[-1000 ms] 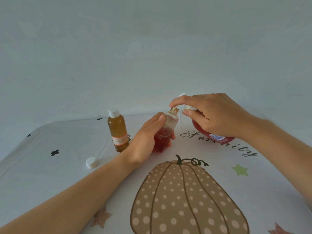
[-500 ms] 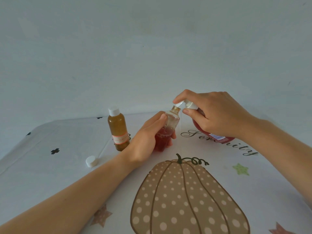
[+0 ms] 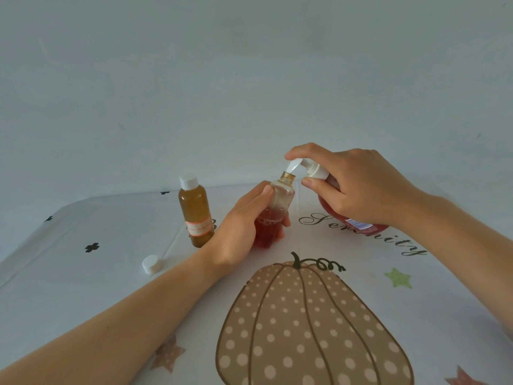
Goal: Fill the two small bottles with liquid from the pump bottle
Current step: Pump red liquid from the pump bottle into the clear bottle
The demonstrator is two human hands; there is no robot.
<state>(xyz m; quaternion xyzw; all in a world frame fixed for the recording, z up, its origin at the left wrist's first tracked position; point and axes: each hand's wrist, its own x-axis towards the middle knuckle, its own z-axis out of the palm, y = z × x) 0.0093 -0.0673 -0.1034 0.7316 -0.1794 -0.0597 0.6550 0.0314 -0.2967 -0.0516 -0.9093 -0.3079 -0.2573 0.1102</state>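
Note:
My left hand (image 3: 238, 226) grips a small clear bottle (image 3: 280, 200), uncapped, tilted right and about half full of red liquid. Its gold neck sits just under the white nozzle of the red pump bottle (image 3: 311, 169). My right hand (image 3: 352, 184) wraps the pump head, index finger on top and thumb under the collar; it hides most of the red body. A second small bottle (image 3: 195, 211) stands upright to the left, capped in white and full of amber liquid.
A loose white cap (image 3: 151, 264) lies on the tablecloth (image 3: 111, 273) at the left. The cloth has a large pumpkin print in front of me and script lettering under the pump bottle. A plain pale wall rises right behind the table.
The pump head has risen from its pressed-down position, and my right index finger has lifted with it. The left hand and small bottle have stayed in place.

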